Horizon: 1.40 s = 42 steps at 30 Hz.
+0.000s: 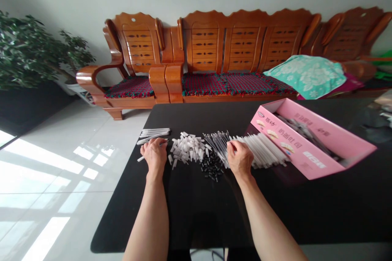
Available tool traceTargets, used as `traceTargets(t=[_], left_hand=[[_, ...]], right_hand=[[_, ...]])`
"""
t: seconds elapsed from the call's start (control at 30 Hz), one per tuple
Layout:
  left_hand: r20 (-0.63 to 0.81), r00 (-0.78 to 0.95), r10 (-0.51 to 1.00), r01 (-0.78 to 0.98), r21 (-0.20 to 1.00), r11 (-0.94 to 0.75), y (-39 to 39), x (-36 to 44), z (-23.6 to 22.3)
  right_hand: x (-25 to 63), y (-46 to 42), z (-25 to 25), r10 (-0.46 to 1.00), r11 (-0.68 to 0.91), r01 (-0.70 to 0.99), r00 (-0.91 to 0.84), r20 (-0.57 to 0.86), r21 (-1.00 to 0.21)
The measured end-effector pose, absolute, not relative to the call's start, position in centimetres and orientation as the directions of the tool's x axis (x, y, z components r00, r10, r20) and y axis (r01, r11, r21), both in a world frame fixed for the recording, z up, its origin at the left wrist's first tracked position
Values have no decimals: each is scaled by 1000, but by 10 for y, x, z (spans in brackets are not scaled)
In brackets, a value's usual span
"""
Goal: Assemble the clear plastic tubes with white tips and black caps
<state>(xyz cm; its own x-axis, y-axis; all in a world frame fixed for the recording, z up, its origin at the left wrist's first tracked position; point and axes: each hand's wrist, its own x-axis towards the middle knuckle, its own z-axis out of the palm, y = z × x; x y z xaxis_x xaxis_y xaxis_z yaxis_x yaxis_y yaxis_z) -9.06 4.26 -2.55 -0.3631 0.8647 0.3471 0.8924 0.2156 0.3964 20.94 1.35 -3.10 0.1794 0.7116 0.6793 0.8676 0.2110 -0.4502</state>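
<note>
My left hand [154, 155] is closed on a slim white pen at the left of the black table, its pale end showing past the hand. Just beyond it lie several white pens [157, 131] side by side. My right hand [240, 157] has its thumb and fingers pinched at the edge of a row of dark-tipped pen refills [219, 140]; whatever they hold is hidden. White pen barrels [266, 151] lie to the right of this hand, partly behind it. Between my hands are a heap of white pen caps [187, 147] and a pile of small black plugs [212, 166].
A pink open box [294, 144] with dark slender pieces inside stands at the right on the black table [196, 212]. Behind the table is a wooden bench [226, 45] with a turquoise cushion [309, 74]. A potted plant [36, 53] stands at the left.
</note>
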Motion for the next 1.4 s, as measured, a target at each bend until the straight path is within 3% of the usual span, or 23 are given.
traceTargets(t=[0.13,0.27,0.4,0.5,0.57,0.67,0.73,0.83,0.9,1.0,1.4], left_hand=[[536,-154,830,889,442,-121,37,-62,-14],[614,147,775,793,396,-464,26,-15,-6],[611,307,730,698,376,-609,18,15,-5],[629,331,703,655,383,-651,17,21,-5],[673,219,707,647,442,-621,17,19,-5],[631,-132,764,591,669,-450,17,14,-5],[451,-248,857,429,845,-321,18,11,-7],[140,-155,978,5,990,-141,23,10,-14],[28,-84,996,-254,966,-49,27,12,-19],[-27,-62,998,-428,904,-2,31,13,-24],[-26,-79,996,-438,899,-11,31,12,-22]], right_hand=[[202,11,-27,737,312,776,166,655,-548],[193,6,-19,871,358,602,60,487,-714],[188,2,-10,927,352,499,-71,367,-792],[188,4,-11,936,347,437,-111,334,-830],[188,6,-15,951,307,354,-68,303,-883],[189,10,-22,968,235,176,47,247,-956],[189,11,-25,973,207,69,85,213,-976],[188,11,-23,983,181,-7,33,180,-983],[186,9,-21,986,161,-5,-35,161,-987],[184,8,-20,990,115,-1,-85,114,-993],[184,7,-16,984,104,59,-152,94,-993]])
